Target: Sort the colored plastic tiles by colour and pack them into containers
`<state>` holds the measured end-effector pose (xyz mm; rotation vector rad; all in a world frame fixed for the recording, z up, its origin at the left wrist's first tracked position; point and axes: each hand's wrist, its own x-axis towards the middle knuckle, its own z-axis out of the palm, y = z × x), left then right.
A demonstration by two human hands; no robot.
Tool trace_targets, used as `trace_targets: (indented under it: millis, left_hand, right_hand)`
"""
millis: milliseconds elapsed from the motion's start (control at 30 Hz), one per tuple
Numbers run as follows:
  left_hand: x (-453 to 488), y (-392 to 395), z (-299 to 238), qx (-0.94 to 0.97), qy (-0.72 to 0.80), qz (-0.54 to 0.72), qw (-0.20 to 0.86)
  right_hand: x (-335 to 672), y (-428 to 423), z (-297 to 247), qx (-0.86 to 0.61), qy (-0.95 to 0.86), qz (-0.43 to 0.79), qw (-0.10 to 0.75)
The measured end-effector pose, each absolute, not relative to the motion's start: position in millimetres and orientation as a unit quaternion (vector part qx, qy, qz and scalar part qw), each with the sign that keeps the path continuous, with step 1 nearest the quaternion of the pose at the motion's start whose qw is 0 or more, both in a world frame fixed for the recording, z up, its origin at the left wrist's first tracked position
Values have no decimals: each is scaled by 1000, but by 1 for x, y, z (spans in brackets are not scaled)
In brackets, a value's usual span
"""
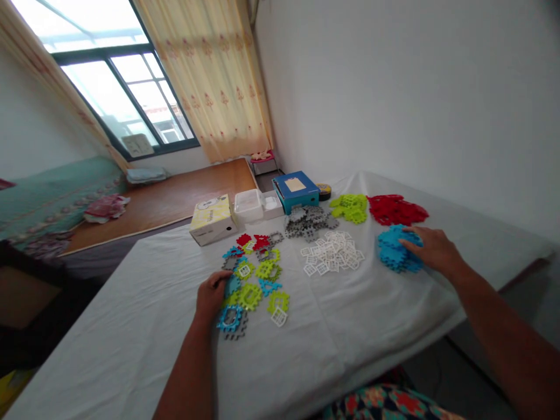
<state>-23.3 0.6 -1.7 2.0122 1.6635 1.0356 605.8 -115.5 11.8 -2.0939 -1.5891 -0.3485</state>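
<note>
My left hand (210, 296) is closed at the left edge of a mixed group of pieces, its fingers on a blue toothed plastic building tile (233, 284). Green toothed tiles (250, 296), a blue frame tile (230, 318) and a grey tile (237, 335) lie around it. Over on the right, my right hand (433, 251) grips at a heap of blue toothed tiles (391, 248), thumb and forefinger bent over a blue tile near the top. The other fingers of that hand are partly hidden.
Sorted heaps lie on the white cloth: white window frames (335, 254), grey tiles (306, 223), green pieces (350, 207) and red pieces (396, 210). Behind them stand a yellow box (213, 220), a clear plastic container (248, 205) and a blue box (296, 191). A wall borders the right side.
</note>
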Motion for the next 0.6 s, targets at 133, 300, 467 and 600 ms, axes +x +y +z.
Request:
trace_targets:
  millis: [133, 300, 467, 600]
  left_hand:
    - [-19, -2, -1, 703, 586, 369, 162]
    - [-18, -2, -4, 704, 575, 381, 167]
    - [-18, -1, -7, 705, 568, 387, 174]
    - [-18, -2, -9, 701, 563, 397, 183]
  right_hand:
    - [573, -103, 22, -730, -618, -140, 255]
    - [454, -78, 51, -533, -787, -62, 304]
    - [331, -34, 49, -376, -899, 33, 223]
    - [279, 23, 38, -392, -905, 29, 166]
